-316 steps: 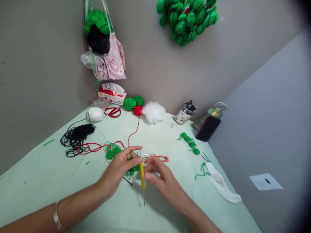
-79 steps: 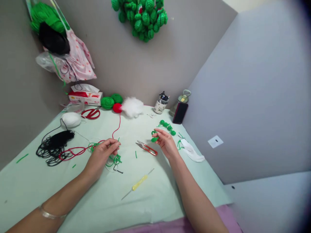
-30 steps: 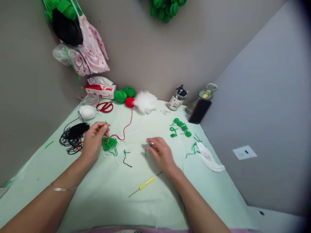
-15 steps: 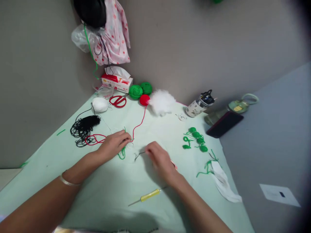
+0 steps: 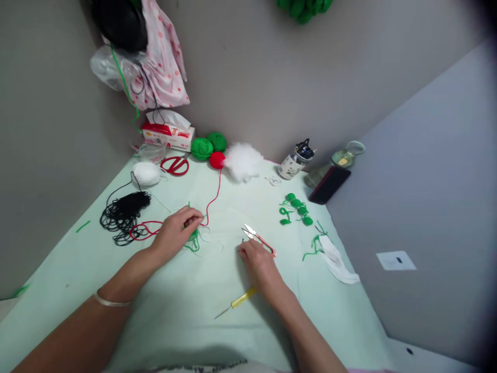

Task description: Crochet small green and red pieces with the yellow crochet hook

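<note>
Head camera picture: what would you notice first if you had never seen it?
Two hands lie in the middle of the pale green table: the left hand pinches a tangle of green yarn, and the right hand rests beside red-handled thread snips, with a yellow-handled crochet hook just nearer. At the back wall sit bright green yarn balls, a red yarn ball and white stuffing.
</note>
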Demonstrator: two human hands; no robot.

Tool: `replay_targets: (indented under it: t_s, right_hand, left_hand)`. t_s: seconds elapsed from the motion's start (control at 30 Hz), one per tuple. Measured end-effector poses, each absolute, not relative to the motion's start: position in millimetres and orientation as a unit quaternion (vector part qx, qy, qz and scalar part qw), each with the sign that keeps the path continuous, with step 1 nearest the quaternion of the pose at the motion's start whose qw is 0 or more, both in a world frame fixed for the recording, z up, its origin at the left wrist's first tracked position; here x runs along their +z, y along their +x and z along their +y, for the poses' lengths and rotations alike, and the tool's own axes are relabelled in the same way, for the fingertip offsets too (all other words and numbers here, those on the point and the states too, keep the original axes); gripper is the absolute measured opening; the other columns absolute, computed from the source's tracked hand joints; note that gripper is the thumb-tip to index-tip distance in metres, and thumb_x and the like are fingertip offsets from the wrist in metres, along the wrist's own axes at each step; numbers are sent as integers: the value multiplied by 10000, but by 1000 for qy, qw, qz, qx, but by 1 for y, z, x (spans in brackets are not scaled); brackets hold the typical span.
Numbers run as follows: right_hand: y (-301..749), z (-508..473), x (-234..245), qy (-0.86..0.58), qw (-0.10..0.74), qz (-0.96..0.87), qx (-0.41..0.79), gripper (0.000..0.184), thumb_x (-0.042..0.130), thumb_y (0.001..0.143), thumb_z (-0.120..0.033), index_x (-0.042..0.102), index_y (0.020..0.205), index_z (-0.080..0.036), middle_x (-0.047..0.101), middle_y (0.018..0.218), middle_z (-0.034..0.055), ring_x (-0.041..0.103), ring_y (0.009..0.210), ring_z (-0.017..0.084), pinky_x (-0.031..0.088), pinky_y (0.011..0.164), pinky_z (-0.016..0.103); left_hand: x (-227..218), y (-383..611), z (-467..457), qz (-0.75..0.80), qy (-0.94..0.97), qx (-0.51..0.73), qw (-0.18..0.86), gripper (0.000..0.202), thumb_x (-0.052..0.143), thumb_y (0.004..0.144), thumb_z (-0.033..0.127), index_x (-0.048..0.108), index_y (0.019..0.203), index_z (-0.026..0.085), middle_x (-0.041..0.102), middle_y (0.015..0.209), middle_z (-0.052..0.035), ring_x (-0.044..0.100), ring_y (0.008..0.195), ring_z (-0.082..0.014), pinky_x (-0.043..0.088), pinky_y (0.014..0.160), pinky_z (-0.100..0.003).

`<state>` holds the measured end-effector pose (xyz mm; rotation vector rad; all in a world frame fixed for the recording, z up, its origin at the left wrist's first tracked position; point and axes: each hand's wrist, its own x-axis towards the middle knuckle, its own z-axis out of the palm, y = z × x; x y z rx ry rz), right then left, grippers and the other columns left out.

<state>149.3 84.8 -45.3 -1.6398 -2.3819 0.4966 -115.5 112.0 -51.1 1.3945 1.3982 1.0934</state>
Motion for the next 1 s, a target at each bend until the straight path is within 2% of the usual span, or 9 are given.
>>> replay_targets:
  t_s: [0.13, 0.27, 0.33, 0.4, 0.43, 0.53, 0.7, 0.87, 1.0]
  right_hand:
    - [211, 99, -22, -633, 153, -753, 98, 211, 453, 943, -224, 657, 896, -204, 691, 855, 71, 638, 725, 210, 481, 677, 320]
    - [259, 108, 2, -701, 200, -684, -25, 308, 460, 915, -275, 670, 1123, -185, 644, 1218, 198, 649, 973, 314, 491, 793, 448]
    - [251, 105, 8, -692, 229, -684, -36, 270, 502, 919, -323, 698, 1055, -196, 713, 1067, 165, 654, 1007, 331, 493, 863, 480]
    - [224, 101, 11, -652, 260, -710, 59, 234, 520, 944, -357, 708, 959, -218, 737, 851, 94, 688, 879, 286, 519, 843, 438]
    - [206, 99, 12, -625, 266, -723, 124, 224, 516, 960, -352, 703, 971, -228, 744, 856, 75, 701, 841, 259, 536, 805, 398]
    - [150, 94, 14, -515, 209, -790, 259, 236, 507, 998, -289, 636, 1194, -258, 730, 1114, 69, 717, 845, 190, 547, 752, 311]
    - [77, 93, 4, -366, 9, -915, 167, 333, 595, 975, -315, 556, 1296, -236, 691, 1115, 81, 704, 848, 222, 515, 733, 321]
    - [40, 129, -15, -382, 6, -917, 116, 234, 586, 974, -284, 601, 1199, -224, 690, 1081, 89, 686, 937, 236, 491, 829, 337]
    - [55, 182, -1, -488, 54, -867, 80, 332, 436, 1000, -139, 545, 1310, -98, 648, 1150, 236, 655, 1040, 318, 464, 876, 438]
  left_hand:
    - [-41, -121, 113, 542, 426, 525, 499, 221, 665, 878, 419, 645, 903, 200, 550, 747, 20, 514, 684, -140, 400, 645, -250]
    - [-27, -119, 110, 477, 335, 572, 577, 203, 707, 859, 372, 625, 886, 188, 566, 835, 13, 516, 669, -89, 443, 640, -199]
    - [-19, -115, 107, 442, 309, 575, 615, 191, 743, 836, 336, 635, 876, 184, 586, 876, 4, 523, 672, -76, 457, 638, -185]
    - [-10, -111, 105, 412, 289, 576, 645, 180, 763, 822, 307, 644, 863, 179, 586, 872, 5, 521, 670, -70, 467, 630, -177]
    - [-5, -110, 105, 400, 280, 579, 654, 175, 769, 816, 295, 648, 855, 176, 574, 850, 10, 514, 666, -67, 469, 623, -171]
    - [11, -116, 105, 377, 263, 594, 660, 163, 781, 801, 268, 662, 839, 163, 522, 778, 28, 492, 650, -63, 470, 597, -157]
    - [33, -131, 108, 364, 271, 601, 658, 125, 767, 810, 233, 684, 833, 143, 529, 751, 24, 492, 628, -65, 487, 583, -172]
    - [71, -139, 118, 343, 316, 621, 631, 78, 750, 809, 174, 684, 779, 149, 584, 774, 17, 496, 603, -57, 467, 560, -181]
    - [108, -152, 125, 308, 368, 684, 549, 89, 726, 854, 209, 679, 780, 192, 561, 701, 53, 477, 616, -62, 439, 595, -194]
